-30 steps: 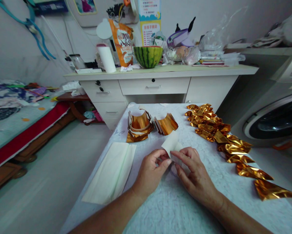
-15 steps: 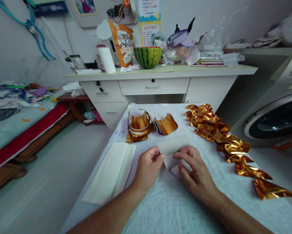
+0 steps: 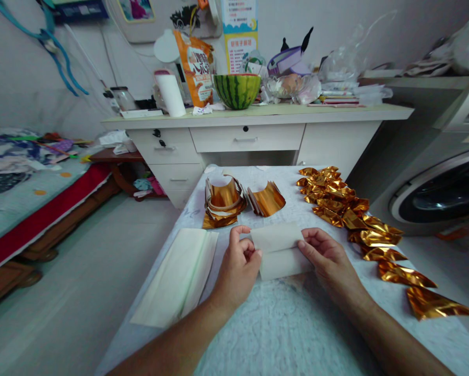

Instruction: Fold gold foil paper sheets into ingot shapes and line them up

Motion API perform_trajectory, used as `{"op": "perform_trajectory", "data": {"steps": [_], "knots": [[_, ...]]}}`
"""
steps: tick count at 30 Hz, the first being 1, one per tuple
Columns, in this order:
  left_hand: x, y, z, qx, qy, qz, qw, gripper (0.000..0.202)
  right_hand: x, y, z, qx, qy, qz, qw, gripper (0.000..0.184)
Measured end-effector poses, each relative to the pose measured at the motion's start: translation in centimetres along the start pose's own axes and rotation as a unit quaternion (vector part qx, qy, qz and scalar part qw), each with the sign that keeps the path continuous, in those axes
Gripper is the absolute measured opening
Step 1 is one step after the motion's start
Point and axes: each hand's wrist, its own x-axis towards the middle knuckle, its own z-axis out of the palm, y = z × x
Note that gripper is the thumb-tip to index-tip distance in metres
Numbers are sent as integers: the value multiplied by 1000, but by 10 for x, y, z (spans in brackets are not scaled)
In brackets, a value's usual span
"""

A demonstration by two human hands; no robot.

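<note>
Between my hands, above the table, is a sheet of white paper (image 3: pixel 283 263) with a crease or overlap running across it. My left hand (image 3: pixel 240 263) pinches its left edge with thumb and fingers. At the right edge my right hand (image 3: pixel 330 256) grips the paper between thumb and fingers. Left of my left hand lies a flat stack of pale paper strips (image 3: pixel 175 277). Beyond the hands stand two curved bundles of gold foil paper, a larger left bundle (image 3: pixel 223 201) and a smaller right bundle (image 3: pixel 268 199).
Several folded gold foil pieces (image 3: pixel 379 239) run along the right side of the cloth-covered table (image 3: pixel 281 329). Behind it, a white desk (image 3: pixel 246 119) carries a cut watermelon (image 3: pixel 237 91) and an orange bag (image 3: pixel 197 70). A washing machine (image 3: pixel 426 151) stands right, a bed (image 3: pixel 42 198) left.
My right hand has moved right to the paper's right edge. The lower part of the paper is now spread out more fully. My left hand keeps its pinch at the left edge.
</note>
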Motion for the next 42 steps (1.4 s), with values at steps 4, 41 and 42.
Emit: {"op": "perform_trajectory", "data": {"steps": [4,41,42], "knots": [[-2,1,-1,70,6,14,997,34,-1,4,2,-35,10,-24,999,32],[-4,6,-10,410,-225,219,856,26,-14,-16,-15,-535,-200,-139,809,57],[-4,8,-10,409,-224,216,858,25,-15,-17,-16,-538,-203,-139,806,59]]}}
